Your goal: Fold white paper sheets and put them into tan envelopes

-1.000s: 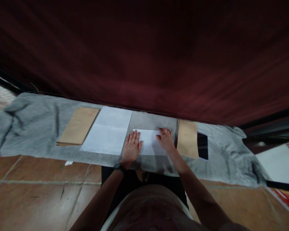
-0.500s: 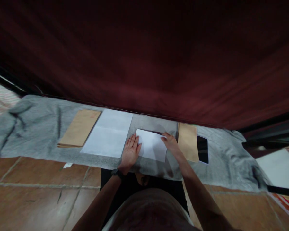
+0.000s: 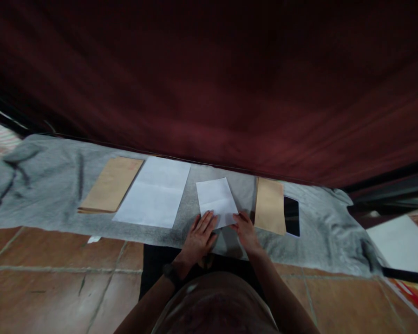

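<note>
A folded sheet of white paper [image 3: 215, 192] lies on the grey cloth in front of me, turned at a slight angle. My left hand [image 3: 200, 234] rests with its outstretched fingers on the paper's near left edge. At the near right corner my right hand [image 3: 244, 231] pinches the paper between thumb and fingers. To the left is a stack of larger white paper [image 3: 156, 190] with faint crease lines. Brown envelopes [image 3: 112, 185] are piled beyond it at the far left. More brown envelopes [image 3: 270, 206] lie to the right of my right hand.
The grey cloth [image 3: 320, 227] covers a narrow bench, rumpled at both ends. A dark-screened phone [image 3: 291, 216] lies beside the right envelopes. A dark red curtain [image 3: 209, 116] hangs along the back edge. Tiled floor [image 3: 55, 278] shows in front, with a white scrap [image 3: 94, 239] on it.
The folded white paper has turned from lying wide to standing lengthwise. My left hand moved right and nearer onto its near edge; my right hand came down from the far corner to the near right corner.
</note>
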The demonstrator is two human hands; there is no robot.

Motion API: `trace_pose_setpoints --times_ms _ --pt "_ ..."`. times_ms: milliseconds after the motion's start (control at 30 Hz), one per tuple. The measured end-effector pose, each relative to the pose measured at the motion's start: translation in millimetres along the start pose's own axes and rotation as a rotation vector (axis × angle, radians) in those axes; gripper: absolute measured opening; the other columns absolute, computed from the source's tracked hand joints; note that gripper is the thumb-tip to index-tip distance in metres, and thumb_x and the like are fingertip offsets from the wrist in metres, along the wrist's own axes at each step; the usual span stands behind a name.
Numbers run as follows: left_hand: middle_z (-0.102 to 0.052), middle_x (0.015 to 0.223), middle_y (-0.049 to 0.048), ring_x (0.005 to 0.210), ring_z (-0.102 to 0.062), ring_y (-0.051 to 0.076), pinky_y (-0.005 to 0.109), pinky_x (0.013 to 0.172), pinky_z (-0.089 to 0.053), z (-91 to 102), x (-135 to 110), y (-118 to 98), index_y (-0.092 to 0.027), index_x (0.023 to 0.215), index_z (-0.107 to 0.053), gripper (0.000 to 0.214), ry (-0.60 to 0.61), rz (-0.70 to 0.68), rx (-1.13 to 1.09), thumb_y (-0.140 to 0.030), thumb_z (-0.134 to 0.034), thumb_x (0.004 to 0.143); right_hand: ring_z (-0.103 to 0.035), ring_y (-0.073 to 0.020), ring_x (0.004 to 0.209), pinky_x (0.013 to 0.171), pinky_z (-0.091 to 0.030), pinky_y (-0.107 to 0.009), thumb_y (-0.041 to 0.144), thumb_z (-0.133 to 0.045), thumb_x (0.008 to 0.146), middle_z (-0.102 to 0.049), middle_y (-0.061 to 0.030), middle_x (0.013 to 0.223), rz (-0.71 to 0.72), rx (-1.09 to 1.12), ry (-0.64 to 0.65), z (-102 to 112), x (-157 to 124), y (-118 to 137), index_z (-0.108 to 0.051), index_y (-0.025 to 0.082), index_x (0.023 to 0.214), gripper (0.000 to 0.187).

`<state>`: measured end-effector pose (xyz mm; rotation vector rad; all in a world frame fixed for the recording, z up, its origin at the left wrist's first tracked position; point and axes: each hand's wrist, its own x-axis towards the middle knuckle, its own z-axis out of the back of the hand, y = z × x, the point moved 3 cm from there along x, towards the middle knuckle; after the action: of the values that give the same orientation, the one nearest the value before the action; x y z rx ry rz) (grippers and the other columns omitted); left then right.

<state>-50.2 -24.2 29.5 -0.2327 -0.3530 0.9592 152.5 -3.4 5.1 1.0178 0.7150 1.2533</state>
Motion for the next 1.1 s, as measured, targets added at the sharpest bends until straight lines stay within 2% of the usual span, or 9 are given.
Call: trace_pose_setpoints --times_ms 167,300,433,600,733,800,867,967,1100 --pt "-0.039 0.162 0.0106 0.151 -0.033 0.023 0.041 0.122 -0.037 -7.7 0 22 -0.014 0.152 -0.044 0.063 0.022 0.048 -0.073 -0.005 -0.044 0.089 -0.074 -0.0244 0.077 0.058 -0.062 -0.035 0.059 -0.058 0.085 -0.074 -0.0062 0.093 -0.289 0.246 0.032 0 -8 -5 -0.067 0.021 0.1 0.042" --pt "-0.047 0.157 0.0092 0.149 -0.038 0.021 0.04 0.122 -0.037 -2.9 -1 28 -0.016 0.148 -0.05 0.061 0.064 -0.019 -0.056 -0.003 -0.044 0.089 -0.071 -0.0237 0.071 0.056 -0.063 -0.037 0.052 -0.068 0.072 -0.072 -0.0023 0.086 -0.421 0.333 0.05 4 -8 -4 -0.07 0.024 0.095 0.036" --pt "-0.049 0.156 0.0086 0.147 -0.042 0.022 0.042 0.123 -0.035 1.1 -7 30 -0.018 0.147 -0.053 0.061 0.072 0.0 -0.044 -0.003 -0.046 0.087 -0.067 -0.0211 0.056 0.052 -0.061 -0.039 0.048 -0.071 0.068 -0.07 -0.0004 0.079 -0.492 0.346 0.043 8 -10 -7 -0.069 0.025 0.095 0.036" --pt "-0.049 0.156 0.0061 0.146 -0.043 0.022 0.044 0.124 -0.033 3.2 -12 34 -0.021 0.144 -0.056 0.065 0.011 0.131 -0.363 -0.002 -0.046 0.082 -0.066 -0.0206 0.059 0.054 -0.061 -0.038 0.049 -0.07 0.068 -0.069 -0.0004 0.078 -0.488 0.334 0.047 10 -13 -8 -0.067 0.025 0.091 0.033" --pt "-0.059 0.147 0.0087 0.139 -0.052 0.026 0.044 0.121 -0.037 4.3 -5 47 -0.019 0.136 -0.063 0.053 -0.236 0.561 -0.899 -0.013 -0.053 0.084 -0.065 -0.0216 0.068 0.056 -0.062 -0.038 0.05 -0.067 0.071 -0.068 -0.0013 0.08 -0.446 0.318 0.063 12 -14 -4 -0.066 0.025 0.089 0.031" --pt "-0.066 0.137 0.0123 0.129 -0.06 0.028 0.046 0.112 -0.047 4.4 4 53 -0.017 0.132 -0.064 0.047 -0.336 0.755 -1.06 -0.022 -0.058 0.086 -0.065 -0.0218 0.071 0.057 -0.062 -0.037 0.05 -0.066 0.072 -0.067 -0.0015 0.081 -0.419 0.308 0.076 12 -15 -1 -0.065 0.026 0.089 0.03" --pt "-0.07 0.126 0.0142 0.118 -0.066 0.028 0.045 0.101 -0.054 7.1 16 57 -0.017 0.13 -0.064 0.046 -0.396 0.868 -1.155 -0.029 -0.063 0.085 -0.065 -0.0219 0.075 0.058 -0.062 -0.035 0.049 -0.066 0.074 -0.067 -0.0018 0.083 -0.389 0.297 0.089 13 -17 2 -0.064 0.026 0.088 0.027" --pt "-0.076 0.102 0.0105 0.096 -0.071 0.024 0.038 0.085 -0.057 16.2 33 60 -0.016 0.116 -0.068 0.046 -0.467 0.964 -1.287 -0.034 -0.075 0.074 -0.065 -0.022 0.076 0.058 -0.061 -0.034 0.049 -0.064 0.078 -0.067 -0.0019 0.084 -0.341 0.274 0.096 17 -19 9 -0.063 0.027 0.087 0.025" --pt "-0.07 0.073 0.0015 0.069 -0.064 0.017 0.029 0.067 -0.051 40.5 52 57 -0.016 0.084 -0.071 0.031 -0.488 0.825 -1.228 -0.04 -0.078 0.067 -0.066 -0.0223 0.077 0.062 -0.059 -0.034 0.049 -0.063 0.081 -0.068 -0.0022 0.084 -0.265 0.231 0.085 26 -15 18 -0.064 0.025 0.088 0.024"
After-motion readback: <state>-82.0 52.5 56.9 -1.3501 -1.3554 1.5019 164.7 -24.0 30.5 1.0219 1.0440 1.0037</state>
